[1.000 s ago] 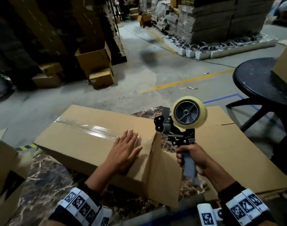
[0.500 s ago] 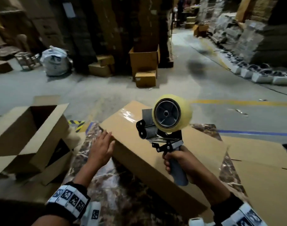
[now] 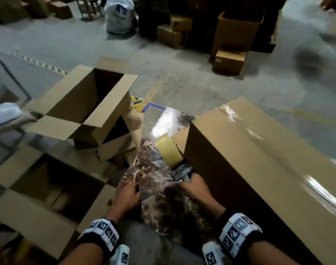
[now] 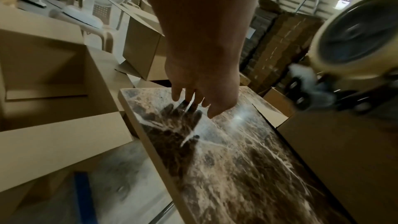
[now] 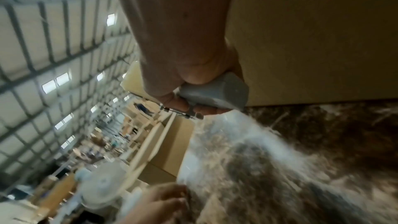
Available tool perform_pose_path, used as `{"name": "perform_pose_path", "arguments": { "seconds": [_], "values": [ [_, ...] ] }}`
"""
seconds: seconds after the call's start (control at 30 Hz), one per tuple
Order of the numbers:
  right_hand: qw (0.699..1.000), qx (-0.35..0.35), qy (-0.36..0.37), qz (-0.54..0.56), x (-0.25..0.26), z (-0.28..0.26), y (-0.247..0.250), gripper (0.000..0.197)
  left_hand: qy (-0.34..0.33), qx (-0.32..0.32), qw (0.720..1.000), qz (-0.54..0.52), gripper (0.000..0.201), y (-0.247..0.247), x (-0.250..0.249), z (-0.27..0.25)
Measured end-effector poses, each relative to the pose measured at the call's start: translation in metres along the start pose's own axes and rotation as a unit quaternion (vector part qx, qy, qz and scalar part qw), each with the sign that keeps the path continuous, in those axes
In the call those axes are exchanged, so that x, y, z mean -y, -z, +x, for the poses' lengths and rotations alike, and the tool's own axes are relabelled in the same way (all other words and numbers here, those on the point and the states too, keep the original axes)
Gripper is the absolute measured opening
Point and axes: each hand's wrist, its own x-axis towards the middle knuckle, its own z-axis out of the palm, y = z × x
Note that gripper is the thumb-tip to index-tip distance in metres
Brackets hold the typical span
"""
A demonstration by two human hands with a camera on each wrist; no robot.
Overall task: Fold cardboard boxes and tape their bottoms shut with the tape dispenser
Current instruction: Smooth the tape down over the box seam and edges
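Observation:
A long taped cardboard box (image 3: 259, 159) lies on the marble-patterned table (image 3: 153, 180), a shiny tape strip running along its top. My right hand (image 3: 195, 190) grips the grey handle (image 5: 215, 94) of the tape dispenser (image 3: 170, 152), which sits low beside the box's near-left side with its yellowish roll (image 4: 355, 35) toward the far end. My left hand (image 3: 126, 197) hovers just above the table's left edge with fingers relaxed and straight (image 4: 189, 98), holding nothing.
Several open, folded boxes (image 3: 83, 104) are piled on the floor left of the table. More cartons (image 3: 236, 35) and a white sack (image 3: 119, 16) stand across the concrete floor. A white fan (image 4: 90, 2) stands at the far left.
My view has swung left and down. The dispenser has dropped from held upright in the air to beside the box. My left hand has left the box and come back to the table's edge.

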Motion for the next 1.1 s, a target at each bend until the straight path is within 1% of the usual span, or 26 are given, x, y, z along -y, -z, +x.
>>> {"name": "perform_pose_path", "arguments": {
  "seconds": [0.03, 0.1, 0.17, 0.2, 0.27, 0.3, 0.4, 0.47, 0.5, 0.53, 0.6, 0.67, 0.7, 0.73, 0.8, 0.87, 0.93, 0.97, 1.03, 1.1],
  "values": [
    [1.0, -0.003, 0.002, -0.027, -0.001, 0.009, -0.01, 0.017, -0.01, -0.002, 1.0, -0.017, 0.04, -0.002, 0.002, 0.0],
    [0.996, -0.02, 0.004, -0.089, -0.01, 0.033, -0.037, 0.04, -0.028, -0.024, 0.999, -0.036, 0.049, 0.0, 0.002, -0.002],
    [0.993, -0.043, 0.015, -0.105, -0.015, 0.049, -0.056, 0.058, -0.028, -0.026, 0.998, -0.044, 0.061, 0.003, 0.004, -0.003],
    [0.992, -0.057, 0.023, -0.111, -0.017, 0.056, -0.063, 0.061, -0.027, -0.019, 0.999, -0.037, 0.06, 0.004, 0.005, -0.003],
    [0.984, -0.067, 0.03, -0.16, -0.019, 0.065, -0.077, 0.052, -0.013, -0.001, 1.0, -0.005, 0.054, 0.002, 0.016, 0.001],
    [0.979, -0.072, 0.035, -0.187, -0.022, 0.068, -0.081, 0.05, -0.009, 0.008, 1.0, 0.013, 0.055, 0.001, 0.02, 0.003],
    [0.975, -0.071, 0.04, -0.208, -0.034, 0.079, -0.096, 0.061, -0.009, 0.036, 0.998, 0.046, 0.059, -0.002, 0.03, 0.004],
    [0.978, -0.06, 0.039, -0.197, -0.036, 0.083, -0.096, 0.061, -0.02, 0.038, 0.998, 0.035, 0.057, -0.002, 0.03, 0.004],
    [0.981, -0.054, 0.034, -0.186, -0.032, 0.083, -0.093, 0.061, -0.019, 0.033, 0.999, 0.02, 0.052, 0.0, 0.029, 0.003],
    [0.984, -0.052, 0.028, -0.166, -0.027, 0.081, -0.088, 0.061, -0.021, 0.01, 1.0, 0.0, 0.043, 0.002, 0.026, 0.0],
    [0.99, -0.06, 0.032, -0.124, -0.015, 0.073, -0.07, 0.061, -0.04, -0.094, 0.994, -0.047, 0.028, 0.013, 0.012, -0.003],
    [0.989, -0.092, 0.077, -0.086, -0.003, 0.059, -0.046, 0.05, -0.078, -0.193, 0.975, -0.083, 0.023, 0.032, -0.021, 0.002],
    [0.985, -0.116, 0.106, -0.065, 0.003, 0.05, -0.033, 0.043, -0.119, -0.227, 0.962, -0.091, 0.022, 0.044, -0.044, 0.005],
    [0.98, -0.146, 0.128, -0.041, 0.007, 0.038, -0.017, 0.037, -0.174, -0.252, 0.947, -0.094, 0.02, 0.056, -0.072, 0.008],
    [0.967, -0.209, 0.148, -0.003, 0.016, 0.015, 0.018, 0.032, -0.281, -0.283, 0.911, -0.103, 0.019, 0.074, -0.134, 0.014],
    [0.949, -0.27, 0.159, 0.029, 0.024, -0.007, 0.052, 0.027, -0.348, -0.291, 0.885, -0.102, 0.024, 0.084, -0.192, 0.012],
    [0.926, -0.331, 0.164, 0.074, 0.022, -0.032, 0.093, 0.024, -0.412, -0.284, 0.86, -0.103, 0.027, 0.081, -0.251, 0.004],
    [0.915, -0.358, 0.162, 0.09, 0.016, -0.045, 0.114, 0.023, -0.437, -0.27, 0.852, -0.105, 0.028, 0.076, -0.28, -0.002],
    [0.896, -0.409, 0.151, 0.086, -0.002, -0.067, 0.151, 0.02, -0.484, -0.231, 0.838, -0.098, 0.031, 0.06, -0.323, -0.013],
    [0.873, -0.467, 0.118, 0.073, -0.034, -0.094, 0.188, 0.019, -0.536, -0.183, 0.82, -0.084, 0.033, 0.037, -0.365, -0.029]
  ]
}}
